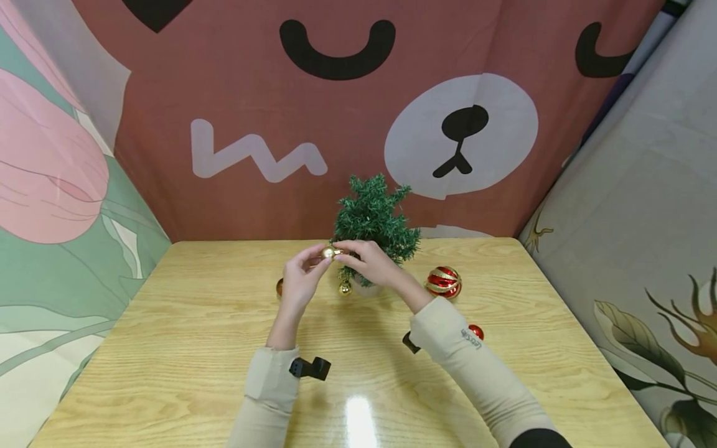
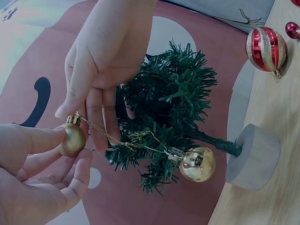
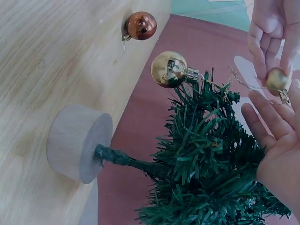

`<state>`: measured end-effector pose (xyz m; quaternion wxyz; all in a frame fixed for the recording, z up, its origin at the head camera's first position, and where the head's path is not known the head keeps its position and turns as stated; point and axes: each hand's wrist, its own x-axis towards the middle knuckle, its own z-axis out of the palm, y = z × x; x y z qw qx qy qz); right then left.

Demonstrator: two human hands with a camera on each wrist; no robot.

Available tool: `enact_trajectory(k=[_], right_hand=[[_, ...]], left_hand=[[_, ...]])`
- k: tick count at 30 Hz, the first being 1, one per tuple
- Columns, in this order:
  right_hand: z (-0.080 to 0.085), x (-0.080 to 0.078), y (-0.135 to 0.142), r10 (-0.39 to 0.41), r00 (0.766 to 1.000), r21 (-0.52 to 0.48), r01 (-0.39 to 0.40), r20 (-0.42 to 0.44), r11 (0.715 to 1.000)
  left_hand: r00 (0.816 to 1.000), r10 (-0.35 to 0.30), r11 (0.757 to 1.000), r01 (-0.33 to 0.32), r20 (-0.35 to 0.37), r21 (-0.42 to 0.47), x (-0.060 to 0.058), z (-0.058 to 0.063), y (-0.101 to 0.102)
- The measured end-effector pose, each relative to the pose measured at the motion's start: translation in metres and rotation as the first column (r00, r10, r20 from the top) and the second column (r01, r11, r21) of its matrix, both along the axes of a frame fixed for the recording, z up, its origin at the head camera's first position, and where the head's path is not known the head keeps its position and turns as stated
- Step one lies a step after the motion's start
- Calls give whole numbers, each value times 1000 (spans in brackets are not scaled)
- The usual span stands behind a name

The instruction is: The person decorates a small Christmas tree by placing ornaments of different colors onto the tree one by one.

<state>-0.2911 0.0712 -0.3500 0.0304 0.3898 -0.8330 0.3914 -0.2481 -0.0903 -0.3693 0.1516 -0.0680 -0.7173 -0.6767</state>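
Beige sleeves lead to a left hand pinching a gold ball and a right hand, fingers loosely spread, seemingly readying its cord, which likely needs widening.

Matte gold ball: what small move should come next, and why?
Perhaps the right hand should spread the gold cord into a loop: the left hand pinches the matte gold ball, the cord runs from the ball's top toward the tree, and the right hand is beside it. A shiny gold ball hangs there.
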Motion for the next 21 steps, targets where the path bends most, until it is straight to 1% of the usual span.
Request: enact_trajectory(k=[5,11,17,21], right_hand=[[-1,-1,0,-13,1000,-64,14,24,998],[-1,-3,2,-46,998,-117,49,30,992],[0,-5,4,-31,999,-149,32,6,988],[0,-6,5,-43,999,-152,40,-14,987]], left_hand=[[1000,-6,1000,6,-11,12,0,1,2],[1000,8,1000,-8,5,24,-2,0,1],[1000,18,999,-18,7,46,-3,-2,-2],[1000,22,999,-23,15,50,-4,-3,-3]])
